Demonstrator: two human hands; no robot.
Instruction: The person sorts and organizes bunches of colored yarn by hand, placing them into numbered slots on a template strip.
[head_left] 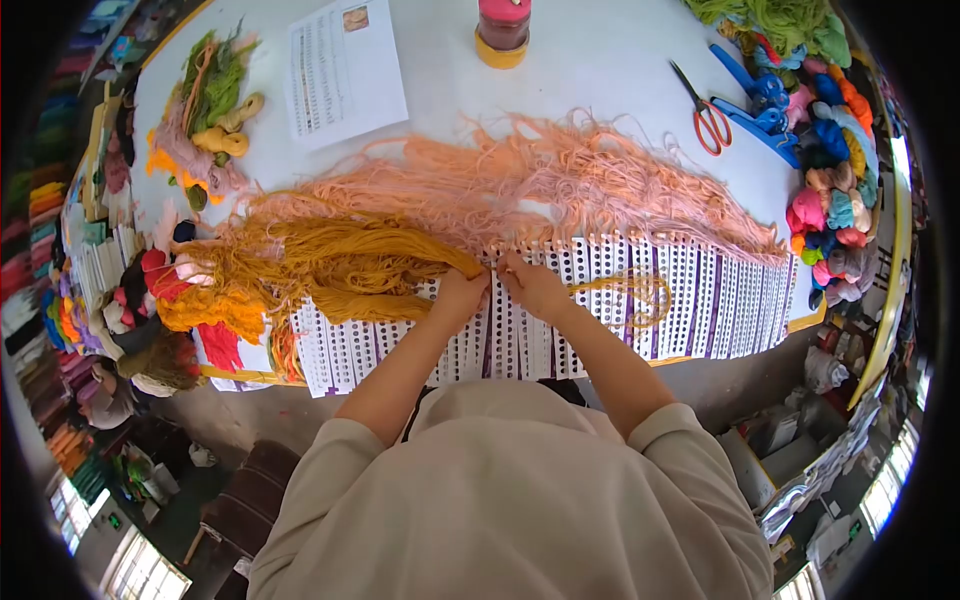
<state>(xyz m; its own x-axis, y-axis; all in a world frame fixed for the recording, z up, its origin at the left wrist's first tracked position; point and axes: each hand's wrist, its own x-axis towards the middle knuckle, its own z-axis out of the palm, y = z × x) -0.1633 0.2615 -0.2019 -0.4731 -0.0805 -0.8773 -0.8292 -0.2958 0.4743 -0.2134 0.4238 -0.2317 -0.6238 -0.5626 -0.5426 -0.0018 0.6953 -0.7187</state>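
Observation:
My left hand (462,296) is closed around the end of a thick mustard yarn bundle (370,250), which spreads leftward over the cards. Close beside it, my right hand (532,288) has its fingers pinched at the top edge of the punched cards (640,300); what they hold is too small to make out. A thin mustard strand (625,285) trails to the right of my right hand. Pink and peach yarn (600,180) hangs from the cards' upper edge and fans out over the white table (440,60).
Red-handled scissors (712,128) and blue tools (765,100) lie at the upper right, beside piled colourful skeins (840,190). A printed sheet (345,75) and a green and yellow yarn heap (205,120) are at the upper left. A red-topped jar (503,30) stands at the back.

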